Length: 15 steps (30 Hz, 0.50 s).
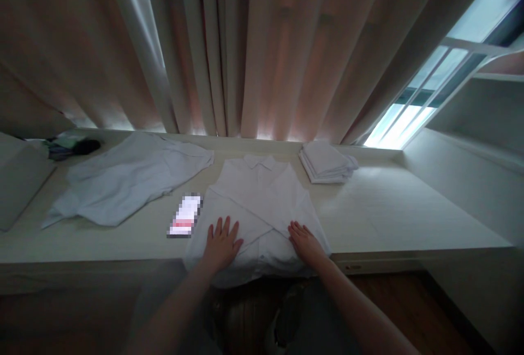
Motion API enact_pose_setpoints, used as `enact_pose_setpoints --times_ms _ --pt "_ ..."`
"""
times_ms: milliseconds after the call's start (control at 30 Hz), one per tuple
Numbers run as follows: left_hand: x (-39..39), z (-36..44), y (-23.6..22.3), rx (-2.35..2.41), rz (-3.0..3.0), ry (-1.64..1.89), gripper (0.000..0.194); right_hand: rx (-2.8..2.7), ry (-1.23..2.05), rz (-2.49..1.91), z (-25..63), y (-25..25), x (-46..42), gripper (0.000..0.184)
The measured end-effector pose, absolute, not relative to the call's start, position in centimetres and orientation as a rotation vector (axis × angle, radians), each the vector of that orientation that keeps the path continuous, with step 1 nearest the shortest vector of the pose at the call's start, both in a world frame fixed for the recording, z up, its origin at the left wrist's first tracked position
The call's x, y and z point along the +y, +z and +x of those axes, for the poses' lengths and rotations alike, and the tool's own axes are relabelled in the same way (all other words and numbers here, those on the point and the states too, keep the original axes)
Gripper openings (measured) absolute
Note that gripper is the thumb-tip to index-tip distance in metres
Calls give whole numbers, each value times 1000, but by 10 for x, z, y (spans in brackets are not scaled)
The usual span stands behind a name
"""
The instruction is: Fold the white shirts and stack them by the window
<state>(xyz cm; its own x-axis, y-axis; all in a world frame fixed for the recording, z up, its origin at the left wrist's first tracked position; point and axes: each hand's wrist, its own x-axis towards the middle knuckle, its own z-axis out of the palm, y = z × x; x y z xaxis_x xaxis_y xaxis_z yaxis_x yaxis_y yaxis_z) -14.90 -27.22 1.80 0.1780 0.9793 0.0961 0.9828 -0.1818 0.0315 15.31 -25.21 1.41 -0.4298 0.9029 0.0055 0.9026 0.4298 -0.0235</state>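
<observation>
Sleeves (257, 224) lie crossed over the front of a white shirt (256, 186), as far as the faint diagonal edges can be read. Seen from the head camera, the shirt is spread front up near the middle of the tabletop (385, 221), its collar (261, 162) towards the far edge and its lower end hanging over the near edge.

Left hand (221, 243) rests palm down on the shirt's left side, close to the near edge, with fingers fanned and thumb out. Right hand (305, 240) lies on the right side, fingers extended and closer together; its thumb cannot be made out. Neither seems to pinch cloth.

Just beside the shirt's left side is a pixelated phone-like slab (185, 216). Beyond it, a loosely spread white garment (135, 180) stretches from near the far edge into the left part of the tabletop, with a small dark bundle (79, 146) by the far left corner. Right of the collar, near the far edge, sits a neat stack of folded white cloth (327, 161).

The step in hand looks like flattening the shirt with its sleeves turned in. A next move, if the fold goes on, would call for a level hold on both sides of the overhanging hem, so the sleeves stay in place.
</observation>
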Motion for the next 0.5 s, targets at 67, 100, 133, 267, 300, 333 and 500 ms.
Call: enact_pose_setpoints --times_ms 67,100,133,267,300,333,500 --pt "-273 -149 19 -1990 -2391 -151 57 -2660 12 -1660 152 17 -251 40" --pt "-273 -150 19 -1990 -2396 -152 57 -2668 11 -1665 151 19 -251 40" --pt "-273 -150 20 -1991 -2399 -155 57 -2670 13 -1677 150 22 -252 40" --pt "-274 -150 20 -2000 -2395 -155 56 -2624 40 -1753 140 35 -257 41" --pt "-274 -150 20 -2005 -2394 -152 56 -2614 48 -1754 137 37 -261 41" --pt "-274 -150 20 -2009 -2395 -150 56 -2616 59 -1740 135 40 -264 41" --pt "-272 -150 20 -2037 -2412 -118 56 -2646 109 -1652 130 49 -274 41"
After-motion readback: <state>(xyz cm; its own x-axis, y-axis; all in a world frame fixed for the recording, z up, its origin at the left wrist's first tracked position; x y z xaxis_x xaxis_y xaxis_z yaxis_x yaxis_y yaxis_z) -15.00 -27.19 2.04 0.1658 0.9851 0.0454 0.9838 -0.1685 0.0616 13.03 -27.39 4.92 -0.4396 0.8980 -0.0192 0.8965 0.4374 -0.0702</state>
